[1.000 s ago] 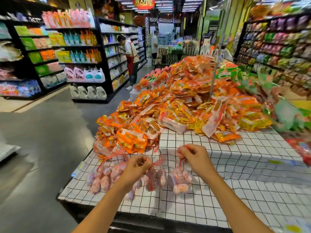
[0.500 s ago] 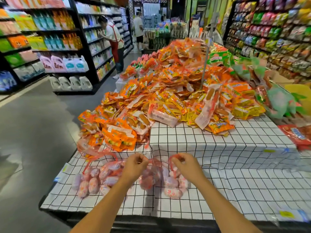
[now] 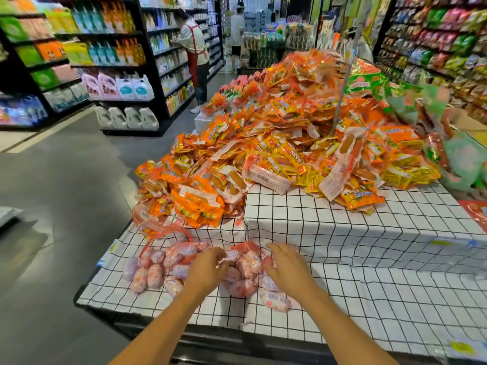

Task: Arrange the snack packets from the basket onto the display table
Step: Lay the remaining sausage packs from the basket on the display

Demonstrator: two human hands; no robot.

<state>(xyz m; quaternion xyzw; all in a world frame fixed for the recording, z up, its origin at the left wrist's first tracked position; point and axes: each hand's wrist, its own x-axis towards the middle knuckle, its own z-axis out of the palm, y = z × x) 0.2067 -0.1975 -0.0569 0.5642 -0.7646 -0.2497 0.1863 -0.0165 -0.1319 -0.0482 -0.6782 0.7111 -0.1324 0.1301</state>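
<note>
My L hand (image 3: pixel 208 270) curled over snack packets (image 3: pixel 246 263), grip unclear; R hand (image 3: pixel 287 267) lay flat, fingers straight. Packets btwn both hands, 12 o'clock, long axis 9–3 on surface (image 3: pixel 395 312).

1. The only view, worn on the head, looks forward and down across the checked tabletop (image 3: pixel 369 299).
2. It sits close to the tabletop's near edge; wide-angle, it also takes in the aisle floor (image 3: pixel 66 180) and shelves (image 3: pixel 110 64) beyond.
</note>
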